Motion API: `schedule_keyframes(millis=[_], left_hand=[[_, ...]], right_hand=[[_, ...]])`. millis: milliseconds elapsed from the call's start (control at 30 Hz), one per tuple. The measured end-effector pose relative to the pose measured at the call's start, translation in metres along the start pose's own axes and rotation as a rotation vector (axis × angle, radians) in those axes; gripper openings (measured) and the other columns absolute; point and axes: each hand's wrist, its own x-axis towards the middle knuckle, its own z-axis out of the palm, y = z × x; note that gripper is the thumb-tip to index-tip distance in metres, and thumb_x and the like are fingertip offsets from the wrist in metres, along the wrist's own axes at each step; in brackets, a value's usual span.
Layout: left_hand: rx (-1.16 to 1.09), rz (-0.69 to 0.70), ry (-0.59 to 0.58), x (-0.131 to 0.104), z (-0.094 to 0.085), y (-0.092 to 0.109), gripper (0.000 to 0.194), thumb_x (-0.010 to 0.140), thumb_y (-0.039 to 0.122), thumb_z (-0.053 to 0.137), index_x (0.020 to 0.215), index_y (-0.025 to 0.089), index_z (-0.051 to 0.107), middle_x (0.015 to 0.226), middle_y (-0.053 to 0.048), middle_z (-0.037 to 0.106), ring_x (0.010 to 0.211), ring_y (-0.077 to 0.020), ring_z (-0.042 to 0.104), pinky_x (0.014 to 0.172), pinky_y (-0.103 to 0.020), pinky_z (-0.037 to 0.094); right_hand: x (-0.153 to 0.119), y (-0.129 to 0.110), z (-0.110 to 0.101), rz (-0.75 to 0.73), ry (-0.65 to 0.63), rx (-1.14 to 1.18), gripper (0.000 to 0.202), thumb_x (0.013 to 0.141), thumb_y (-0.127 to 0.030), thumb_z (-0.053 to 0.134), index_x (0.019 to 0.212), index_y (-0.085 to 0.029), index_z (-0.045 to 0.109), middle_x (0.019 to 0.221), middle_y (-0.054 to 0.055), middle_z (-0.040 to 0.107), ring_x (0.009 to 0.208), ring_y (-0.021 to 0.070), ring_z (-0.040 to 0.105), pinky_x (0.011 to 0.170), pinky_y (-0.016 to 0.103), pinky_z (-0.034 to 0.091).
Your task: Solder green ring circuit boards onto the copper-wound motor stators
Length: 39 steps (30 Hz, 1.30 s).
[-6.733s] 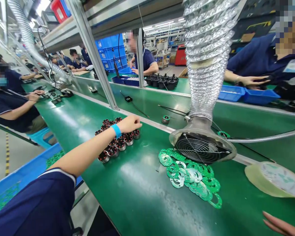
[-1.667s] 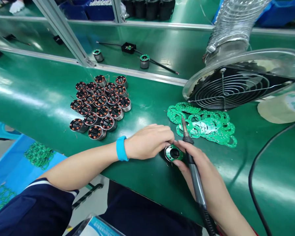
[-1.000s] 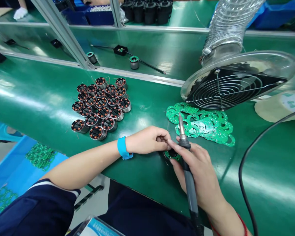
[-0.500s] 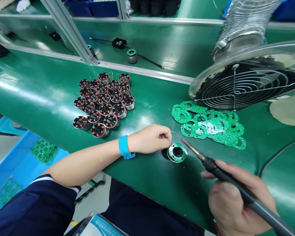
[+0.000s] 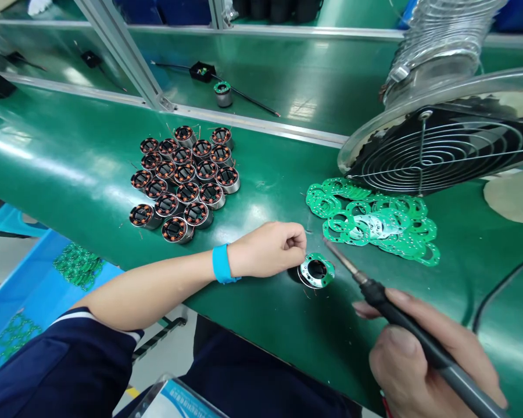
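My left hand (image 5: 273, 249) is closed at the left rim of a round metal motor part topped by a green ring board (image 5: 329, 277); whatever its fingertips pinch is too small to make out. My right hand (image 5: 427, 354) grips the dark handle of a soldering iron (image 5: 412, 325). The iron's tip points up and left, a little above and right of the ring board, not touching it. Thin wire ends stick out beneath the board. A pile of loose green ring boards (image 5: 387, 226) lies behind the iron's tip.
Several copper-wound motor parts (image 5: 187, 193) stand grouped at centre left. A fume extractor (image 5: 422, 151) with a round grille is at the upper right. Behind the metal rail lie a board-topped part (image 5: 223, 94) and a cable with a black box (image 5: 202, 71). A blue bin (image 5: 108, 276) stands lower left.
Both hands keep their hold and have barely moved. The view has shifted slightly, and the iron's tip still hangs clear of the board.
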Motion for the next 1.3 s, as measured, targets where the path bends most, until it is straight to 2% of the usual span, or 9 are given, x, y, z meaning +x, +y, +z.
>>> schedule_keyframes(millis=[67, 167, 267, 467, 600, 767, 967, 1100, 1300], left_hand=[[0.058, 0.034, 0.014, -0.001, 0.001, 0.000, 0.018, 0.077, 0.003, 0.055, 0.068, 0.017, 0.050, 0.059, 0.008, 0.050, 0.057, -0.0073, 0.046, 0.055, -0.020, 0.035], [0.154, 0.072, 0.038, -0.002, 0.002, 0.000, 0.018, 0.077, 0.004, 0.056, 0.068, 0.018, 0.048, 0.060, 0.008, 0.050, 0.057, -0.0081, 0.045, 0.057, -0.021, 0.035], [0.214, 0.065, 0.041, -0.004, 0.002, 0.001, 0.015, 0.080, 0.006, 0.056, 0.073, 0.018, 0.049, 0.063, 0.007, 0.052, 0.059, -0.0095, 0.048, 0.059, -0.023, 0.036], [0.364, 0.098, -0.149, -0.008, 0.000, 0.001, 0.019, 0.085, 0.030, 0.068, 0.085, 0.018, 0.053, 0.078, 0.001, 0.061, 0.070, -0.0151, 0.057, 0.061, -0.026, 0.040], [0.446, 0.231, -0.073, -0.007, 0.001, -0.001, 0.009, 0.090, 0.012, 0.055, 0.083, 0.018, 0.056, 0.087, -0.002, 0.062, 0.081, -0.0157, 0.058, 0.072, -0.026, 0.043], [0.235, 0.319, 0.013, -0.004, 0.001, -0.003, 0.011, 0.089, 0.009, 0.057, 0.081, 0.017, 0.058, 0.081, 0.000, 0.059, 0.078, -0.0128, 0.056, 0.075, -0.025, 0.045], [-0.080, 0.148, -0.033, 0.001, 0.005, -0.003, 0.011, 0.084, 0.010, 0.061, 0.076, 0.015, 0.058, 0.067, 0.005, 0.054, 0.062, -0.0082, 0.050, 0.062, -0.020, 0.042], [-0.181, 0.045, -0.036, 0.003, 0.006, -0.002, 0.013, 0.082, 0.007, 0.058, 0.072, 0.015, 0.057, 0.062, 0.006, 0.054, 0.059, -0.0068, 0.049, 0.058, -0.019, 0.040], [-0.130, -0.002, 0.022, 0.003, 0.006, 0.001, 0.019, 0.079, 0.003, 0.056, 0.066, 0.016, 0.051, 0.055, 0.009, 0.048, 0.053, -0.0058, 0.043, 0.051, -0.018, 0.034]], right_hand=[[0.014, -0.009, 0.007, -0.074, -0.001, -0.031, 0.043, 0.092, -0.020, 0.056, 0.134, -0.025, 0.054, 0.099, 0.007, 0.075, 0.089, 0.0260, 0.072, 0.078, 0.044, 0.057], [0.033, -0.017, 0.018, -0.198, -0.227, -0.196, 0.050, 0.092, -0.018, 0.054, 0.141, -0.027, 0.046, 0.120, 0.009, 0.071, 0.111, 0.0264, 0.067, 0.087, 0.043, 0.056], [0.041, -0.018, 0.023, -0.231, -0.358, -0.260, 0.053, 0.093, -0.020, 0.052, 0.144, -0.027, 0.040, 0.125, 0.010, 0.068, 0.111, 0.0252, 0.067, 0.087, 0.042, 0.056], [0.036, -0.006, 0.020, -0.188, -0.200, -0.307, 0.059, 0.091, -0.029, 0.063, 0.145, -0.025, 0.040, 0.112, 0.010, 0.070, 0.098, 0.0243, 0.069, 0.078, 0.037, 0.057], [0.035, -0.007, 0.018, -0.156, -0.200, -0.227, 0.059, 0.092, -0.024, 0.061, 0.146, -0.025, 0.038, 0.121, 0.010, 0.067, 0.108, 0.0229, 0.067, 0.087, 0.036, 0.056], [0.037, -0.009, 0.019, -0.205, -0.214, -0.272, 0.057, 0.092, -0.025, 0.061, 0.145, -0.025, 0.039, 0.111, 0.009, 0.070, 0.098, 0.0230, 0.070, 0.079, 0.035, 0.057], [0.040, -0.015, 0.020, -0.382, -0.221, -0.332, 0.061, 0.089, -0.015, 0.060, 0.145, -0.023, 0.036, 0.116, 0.011, 0.072, 0.116, 0.0273, 0.063, 0.091, 0.044, 0.050], [0.041, -0.017, 0.020, -0.421, -0.193, -0.363, 0.048, 0.090, -0.011, 0.058, 0.135, -0.021, 0.047, 0.104, 0.008, 0.076, 0.101, 0.0240, 0.069, 0.088, 0.040, 0.050], [0.025, -0.014, 0.013, -0.224, 0.025, -0.057, 0.045, 0.089, -0.012, 0.061, 0.132, -0.021, 0.059, 0.096, 0.006, 0.075, 0.080, 0.0220, 0.071, 0.071, 0.038, 0.055]])
